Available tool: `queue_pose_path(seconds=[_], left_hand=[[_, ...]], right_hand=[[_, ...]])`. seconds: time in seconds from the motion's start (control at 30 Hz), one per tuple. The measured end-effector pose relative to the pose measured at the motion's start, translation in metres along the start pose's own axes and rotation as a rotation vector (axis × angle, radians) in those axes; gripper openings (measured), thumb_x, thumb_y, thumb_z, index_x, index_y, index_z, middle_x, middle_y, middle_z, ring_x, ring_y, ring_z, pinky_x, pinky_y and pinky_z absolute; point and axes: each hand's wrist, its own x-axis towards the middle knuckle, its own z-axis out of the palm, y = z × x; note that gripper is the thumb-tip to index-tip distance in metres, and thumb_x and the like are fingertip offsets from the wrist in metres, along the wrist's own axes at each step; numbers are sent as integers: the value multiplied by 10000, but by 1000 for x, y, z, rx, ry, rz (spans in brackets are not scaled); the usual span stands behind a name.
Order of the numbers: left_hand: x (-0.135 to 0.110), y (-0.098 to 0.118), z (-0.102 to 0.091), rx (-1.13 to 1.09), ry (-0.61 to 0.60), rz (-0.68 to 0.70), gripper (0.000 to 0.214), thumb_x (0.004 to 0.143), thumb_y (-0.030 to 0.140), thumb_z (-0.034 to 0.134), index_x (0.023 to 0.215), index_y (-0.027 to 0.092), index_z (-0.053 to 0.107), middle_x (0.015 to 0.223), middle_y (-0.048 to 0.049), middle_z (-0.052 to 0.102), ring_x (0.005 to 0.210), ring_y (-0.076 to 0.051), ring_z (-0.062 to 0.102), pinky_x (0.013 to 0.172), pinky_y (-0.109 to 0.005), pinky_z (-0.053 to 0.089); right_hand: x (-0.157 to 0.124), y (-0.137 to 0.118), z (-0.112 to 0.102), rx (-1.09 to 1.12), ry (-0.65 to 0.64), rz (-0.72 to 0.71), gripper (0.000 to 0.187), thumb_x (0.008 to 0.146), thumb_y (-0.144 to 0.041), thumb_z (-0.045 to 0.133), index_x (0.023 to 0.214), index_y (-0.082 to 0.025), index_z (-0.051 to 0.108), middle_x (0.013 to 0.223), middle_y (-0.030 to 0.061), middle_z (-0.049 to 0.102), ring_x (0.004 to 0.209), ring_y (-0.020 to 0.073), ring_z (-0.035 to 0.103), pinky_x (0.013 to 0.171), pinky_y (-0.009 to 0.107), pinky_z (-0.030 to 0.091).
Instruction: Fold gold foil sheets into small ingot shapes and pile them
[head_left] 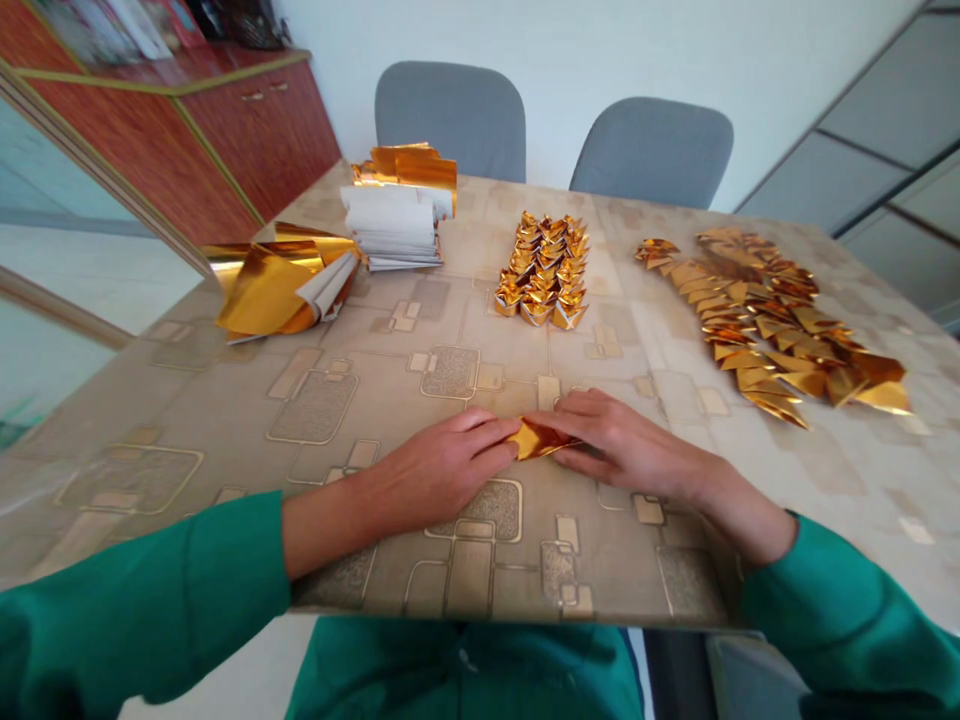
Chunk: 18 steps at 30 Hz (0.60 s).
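Gold foil piece (541, 440), folded into a narrow, flat wedge, sits on the tabletop right in front of the person, pinched between both hands. The left hand (439, 470) lies low with its fingers together, tips pressed against the foil's left end. The right hand (622, 445) comes in from the other side, fingers slightly spread and lying across the right end, so the hands nearly touch and both are holding the piece down. Long green sleeves (135, 600) cover both arms up to the wrists.

Further up the beige patterned tablecloth (187, 400) (those square outlines are very retro) there's a stack of white-backed paper sheets (394, 225) with crumpled gold foil sheets (405, 170) poking out at the top. Just beside it, a loose heap of gold foil sheets (270, 295) lies with a curl of white backing showing. Center table has a tight, neat block of folded gold foil ingots (544, 270), all sitting upright in rows. Over on the right is a longer, messier spread of folded gold foil pieces (772, 325), overlapping each other and mostly tipped on their sides. Two gray padded chairs (450, 120) stand on the far side of the table, and a reddish wooden cabinet (255, 130) runs along the wall at the back left.
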Motion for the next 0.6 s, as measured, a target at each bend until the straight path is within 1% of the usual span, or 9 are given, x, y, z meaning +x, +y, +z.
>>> queue_pose_path(seconds=[0.1, 0.17, 0.33, 0.43, 0.53, 0.6], left_hand=[[0, 3, 0, 24, -5, -12, 302, 959, 139, 405, 1160, 63, 618, 1297, -187, 605, 1094, -252, 561, 956, -391, 504], [-1, 4, 0, 37, -5, -26, 308, 957, 133, 401, 1171, 59, 609, 1308, -197, 594, 1091, -255, 559, 955, -395, 501], [-5, 6, 1, 60, -34, -38, 340, 968, 144, 373, 1217, 52, 585, 1301, -200, 602, 1136, -272, 559, 986, -420, 469], [-9, 8, 0, 100, -55, -36, 356, 979, 139, 352, 1250, 57, 569, 1291, -189, 616, 1164, -260, 560, 999, -435, 451], [-14, 11, -4, 162, -46, -44, 327, 982, 136, 382, 1225, 54, 585, 1283, -173, 630, 1171, -251, 565, 1008, -445, 436], [-19, 13, -7, 178, -39, -74, 308, 987, 146, 403, 1210, 57, 595, 1283, -154, 639, 1158, -240, 573, 1002, -442, 438]], right_hand=[[-1, -5, 3, -157, -42, -19, 377, 965, -283, 511, 1314, -149, 554, 958, 96, 637, 867, 214, 570, 791, 365, 430], [-2, -5, 6, -208, -46, -14, 392, 970, -298, 499, 1329, -147, 538, 970, 95, 633, 863, 215, 562, 778, 360, 419], [-3, -4, 8, -200, -40, 4, 399, 971, -300, 491, 1335, -141, 528, 983, 91, 629, 868, 212, 554, 787, 358, 411], [-3, -5, 8, -191, -42, 16, 400, 970, -308, 493, 1332, -143, 533, 974, 90, 627, 873, 216, 556, 783, 359, 403], [-3, -5, 7, -187, -44, 13, 410, 966, -308, 497, 1338, -140, 530, 994, 99, 630, 883, 220, 556, 790, 360, 396], [-3, -4, 7, -184, -51, 13, 429, 961, -310, 503, 1356, -142, 518, 1010, 101, 633, 886, 222, 558, 797, 363, 392]])
